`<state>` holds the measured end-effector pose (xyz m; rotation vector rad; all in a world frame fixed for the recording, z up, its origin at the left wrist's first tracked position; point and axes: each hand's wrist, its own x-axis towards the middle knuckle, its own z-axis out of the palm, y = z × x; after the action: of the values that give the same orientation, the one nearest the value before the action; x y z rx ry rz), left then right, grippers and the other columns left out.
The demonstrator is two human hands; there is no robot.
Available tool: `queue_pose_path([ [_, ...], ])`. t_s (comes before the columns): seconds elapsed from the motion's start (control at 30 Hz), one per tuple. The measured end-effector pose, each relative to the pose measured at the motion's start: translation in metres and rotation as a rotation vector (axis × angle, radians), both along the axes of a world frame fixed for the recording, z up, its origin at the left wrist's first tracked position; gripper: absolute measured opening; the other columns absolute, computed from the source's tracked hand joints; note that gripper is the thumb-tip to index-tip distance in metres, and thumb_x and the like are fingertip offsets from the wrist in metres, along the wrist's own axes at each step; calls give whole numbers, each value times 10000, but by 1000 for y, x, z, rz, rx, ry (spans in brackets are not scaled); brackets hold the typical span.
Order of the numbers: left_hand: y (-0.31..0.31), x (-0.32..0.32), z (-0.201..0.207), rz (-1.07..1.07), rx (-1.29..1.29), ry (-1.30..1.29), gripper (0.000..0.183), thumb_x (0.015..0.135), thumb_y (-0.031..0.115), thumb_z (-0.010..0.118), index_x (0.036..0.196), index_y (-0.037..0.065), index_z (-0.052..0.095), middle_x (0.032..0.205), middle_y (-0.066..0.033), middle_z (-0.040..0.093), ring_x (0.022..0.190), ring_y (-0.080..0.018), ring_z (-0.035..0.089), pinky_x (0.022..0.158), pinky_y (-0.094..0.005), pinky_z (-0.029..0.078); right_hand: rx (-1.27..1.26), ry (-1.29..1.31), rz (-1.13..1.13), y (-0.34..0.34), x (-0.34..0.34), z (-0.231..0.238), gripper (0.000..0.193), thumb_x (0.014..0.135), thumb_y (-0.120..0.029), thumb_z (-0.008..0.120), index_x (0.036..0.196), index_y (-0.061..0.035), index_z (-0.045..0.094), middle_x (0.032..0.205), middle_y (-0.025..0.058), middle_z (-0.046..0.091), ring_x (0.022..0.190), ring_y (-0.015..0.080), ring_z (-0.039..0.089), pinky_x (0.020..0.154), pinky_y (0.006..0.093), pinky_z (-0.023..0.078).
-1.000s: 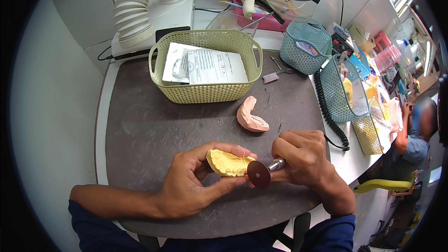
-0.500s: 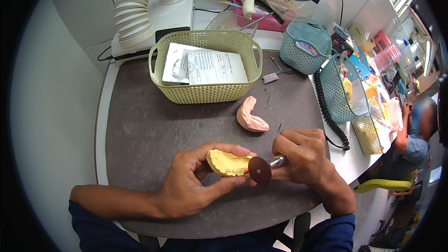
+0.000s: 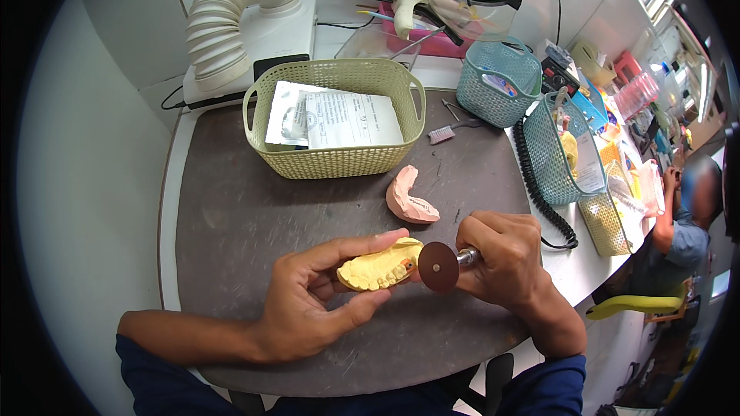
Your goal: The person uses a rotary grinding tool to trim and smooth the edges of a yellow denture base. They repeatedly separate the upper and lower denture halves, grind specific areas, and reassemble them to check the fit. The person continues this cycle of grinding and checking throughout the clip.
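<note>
A yellow plaster dental model (image 3: 378, 266) rests in my left hand (image 3: 308, 293), its row of teeth facing up and toward me, with a small reddish-orange patch near its right end. My right hand (image 3: 501, 258) is closed around a silver dental handpiece (image 3: 467, 256). A round dark-brown cutting disc (image 3: 439, 266) is mounted on its tip, close to the model's right end; whether they touch I cannot tell. Just beyond my hands, a pink plaster dental model (image 3: 412, 199), curved like a horseshoe, lies on the dark tabletop (image 3: 223, 223).
An olive-green basket (image 3: 331, 166) holding papers and a packet stands behind. Blue baskets (image 3: 501, 81) line the right, beside a coiled black cord (image 3: 532, 185) and a small brush (image 3: 443, 135). A white ribbed hose (image 3: 212, 31) stands back left. Another person (image 3: 686, 216) sits far right.
My left hand has tilted and turned the yellow model, so its right end is higher and the reddish patch shows more. The disc has shifted slightly right and up, away from the model.
</note>
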<state>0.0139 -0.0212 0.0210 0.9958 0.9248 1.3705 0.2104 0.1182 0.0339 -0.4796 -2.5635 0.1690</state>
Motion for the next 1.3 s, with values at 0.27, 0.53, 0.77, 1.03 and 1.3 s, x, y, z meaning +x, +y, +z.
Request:
queue_pose_path([
  [0.27, -2, 1, -8, -15, 60, -17, 452, 839, -74, 656, 1258, -63, 489, 1393, -309, 440, 1238, -268, 536, 1080, -363, 431, -5, -23, 5, -1, 2, 2, 502, 633, -451, 843, 622, -109, 477, 525, 7, 470, 435, 167, 521, 406, 301, 374],
  [0.53, -2, 1, -10, -15, 71, -34, 435, 828, -71, 676, 1226, -36, 505, 1394, -328, 430, 1225, -269, 548, 1063, -352, 443, -4, 2, 25, 0, 2, 1, 493, 652, -448, 837, 623, -112, 477, 533, 2, 473, 434, 157, 521, 403, 301, 364],
  [0.77, -1, 1, -13, -16, 100, -13, 434, 835, -72, 668, 1233, -27, 500, 1402, -314, 427, 1194, -254, 573, 1006, -337, 506, -9, -1, 37, 0, 1, 2, 492, 657, -443, 835, 625, -106, 478, 540, 2, 476, 439, 152, 522, 399, 298, 354],
  [1.03, -2, 2, -12, 2, 88, 22, 428, 828, -79, 672, 1218, -31, 502, 1400, -316, 429, 1190, -257, 577, 1006, -342, 508, -14, 7, 44, 0, 1, 1, 493, 653, -444, 836, 623, -103, 481, 544, 1, 481, 437, 153, 523, 399, 296, 356],
  [1.3, -2, 2, -11, -5, 95, 3, 427, 827, -75, 675, 1216, -32, 503, 1391, -322, 435, 1197, -262, 571, 1020, -341, 493, -5, -6, 42, 0, 0, 1, 498, 653, -452, 835, 619, -104, 480, 543, -1, 480, 437, 146, 524, 397, 294, 357],
])
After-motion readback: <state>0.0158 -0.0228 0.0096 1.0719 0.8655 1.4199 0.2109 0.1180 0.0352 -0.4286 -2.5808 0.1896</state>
